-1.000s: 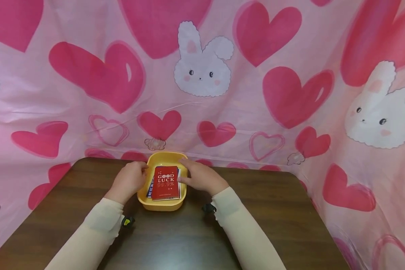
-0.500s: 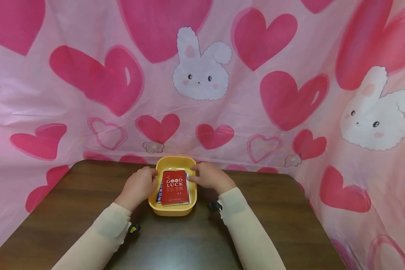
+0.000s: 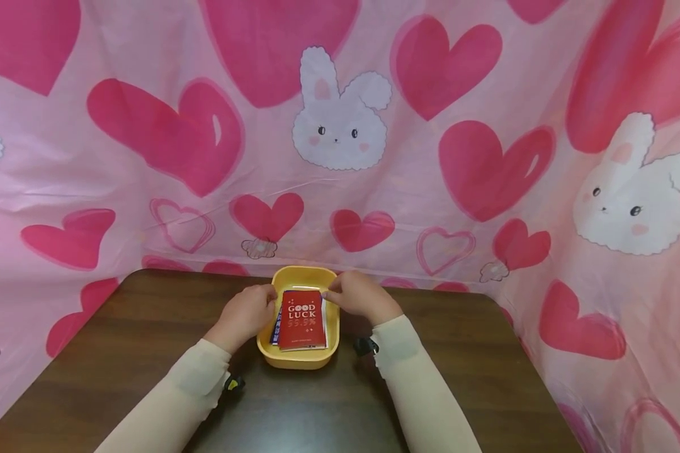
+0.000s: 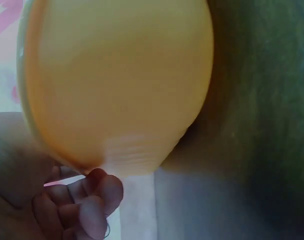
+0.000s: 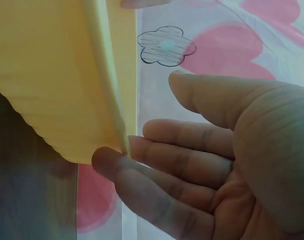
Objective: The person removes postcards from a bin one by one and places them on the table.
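Note:
A yellow plastic basin (image 3: 297, 363) stands near the back of the table. Inside lies a red booklet (image 3: 303, 330) marked "GOOD LUCK", on top of a blue-and-white printed item (image 3: 276, 333) that it mostly covers. My left hand (image 3: 251, 313) pinches the basin's left rim; in the left wrist view its curled fingers (image 4: 99, 192) press the outer wall while the thumb's tip is hidden behind the rim. At the far right corner is my right hand (image 3: 365, 296), its fingers loosely extended. One fingertip touches the rim in the right wrist view, and the thumb (image 5: 202, 95) stands apart.
A dark brown wooden table (image 3: 442, 377) bears the basin. Behind and beside it hangs a pink cloth (image 3: 408, 163) printed with hearts and rabbits. Dark straps (image 3: 366, 346) show at both wrists.
The basin, with the booklet in it, has shifted to the right and slightly nearer. Both hands have travelled along with it, and the head view has tilted a little.

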### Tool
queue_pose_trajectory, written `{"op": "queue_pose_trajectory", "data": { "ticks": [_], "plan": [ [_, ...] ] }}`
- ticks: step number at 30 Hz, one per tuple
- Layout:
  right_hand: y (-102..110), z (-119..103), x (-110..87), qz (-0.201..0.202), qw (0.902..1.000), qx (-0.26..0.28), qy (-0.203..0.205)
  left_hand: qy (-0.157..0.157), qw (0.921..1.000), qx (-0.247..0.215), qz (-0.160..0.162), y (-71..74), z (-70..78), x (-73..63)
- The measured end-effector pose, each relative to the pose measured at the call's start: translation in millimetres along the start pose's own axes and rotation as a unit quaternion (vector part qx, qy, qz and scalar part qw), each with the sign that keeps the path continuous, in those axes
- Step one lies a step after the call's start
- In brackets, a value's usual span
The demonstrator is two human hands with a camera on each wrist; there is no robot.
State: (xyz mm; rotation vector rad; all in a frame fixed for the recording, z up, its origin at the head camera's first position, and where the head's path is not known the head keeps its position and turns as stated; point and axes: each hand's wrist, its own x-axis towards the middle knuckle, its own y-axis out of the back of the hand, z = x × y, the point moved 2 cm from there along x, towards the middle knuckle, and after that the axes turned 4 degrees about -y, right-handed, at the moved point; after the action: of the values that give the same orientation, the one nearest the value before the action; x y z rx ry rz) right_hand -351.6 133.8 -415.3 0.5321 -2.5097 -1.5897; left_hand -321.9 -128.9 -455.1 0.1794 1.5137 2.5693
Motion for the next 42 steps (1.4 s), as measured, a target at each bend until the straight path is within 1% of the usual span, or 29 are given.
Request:
{"op": "queue_pose_trajectory", "data": {
  "ticks": [4,7,9,11,13,17,19,23,25,27,29,34,39,41,42],
  "plan": [
    [3,-4,-0.2,0.033,0.9994,-0.011,0.005,0.009,0.9999,-0.005,0.009,-3.9,2.8,-0.5],
    [3,-10,1.0,0.056,0.9984,0.004,0.01,0.018,0.9996,-0.016,0.012,-7.2,2.9,-1.3],
    [1,-15,3.0,0.057,0.9981,0.02,0.009,0.02,0.9995,-0.021,0.01,-9.1,2.1,-1.9],
    [-2,-22,6.9,0.044,0.9984,0.034,0.01,0.019,0.9995,-0.025,0.008,-10.2,1.0,-2.5],
    [-4,-28,11.6,0.02,0.9982,0.056,0.006,0.019,0.9993,-0.03,0.01,-11.1,0.3,-2.4],
    [-5,-36,23.4,-0.029,0.9944,0.1,-0.017,0.026,0.999,-0.036,0.01,-11.9,-1.0,-1.2],
    [-6,-39,30.0,-0.048,0.9931,0.103,-0.03,0.033,0.9988,-0.037,0.005,-11.9,-1.0,-1.4],
    [-11,-41,42.5,-0.096,0.9898,0.088,-0.058,0.041,0.9985,-0.035,-0.009,-13.2,-1.0,-1.8],
    [-14,-43,47.2,-0.118,0.9871,0.082,-0.07,0.04,0.9986,-0.033,-0.011,-14.0,-1.0,-2.1],
    [-17,-45,50.4,-0.131,0.9855,0.07,-0.082,0.035,0.9988,-0.031,-0.012,-14.1,-0.3,-2.7],
    [-19,-49,53.3,-0.13,0.9853,0.051,-0.097,0.03,0.999,-0.03,-0.011,-13.6,0.0,-3.2],
    [-26,-60,56.0,-0.114,0.984,-0.019,-0.136,0.027,0.9995,-0.013,-0.008,-11.7,0.0,-3.3],
    [-34,-69,54.0,-0.101,0.981,-0.031,-0.163,0.027,0.9996,-0.003,-0.004,-9.9,-0.9,-3.6],
    [-35,-70,52.5,-0.096,0.981,-0.036,-0.165,0.029,0.9996,-0.003,-0.006,-9.0,-0.7,-3.9],
    [-36,-71,51.9,-0.094,0.9818,-0.05,-0.158,0.03,0.9995,-0.001,-0.007,-8.5,-0.4,-4.1]
  ]
}}
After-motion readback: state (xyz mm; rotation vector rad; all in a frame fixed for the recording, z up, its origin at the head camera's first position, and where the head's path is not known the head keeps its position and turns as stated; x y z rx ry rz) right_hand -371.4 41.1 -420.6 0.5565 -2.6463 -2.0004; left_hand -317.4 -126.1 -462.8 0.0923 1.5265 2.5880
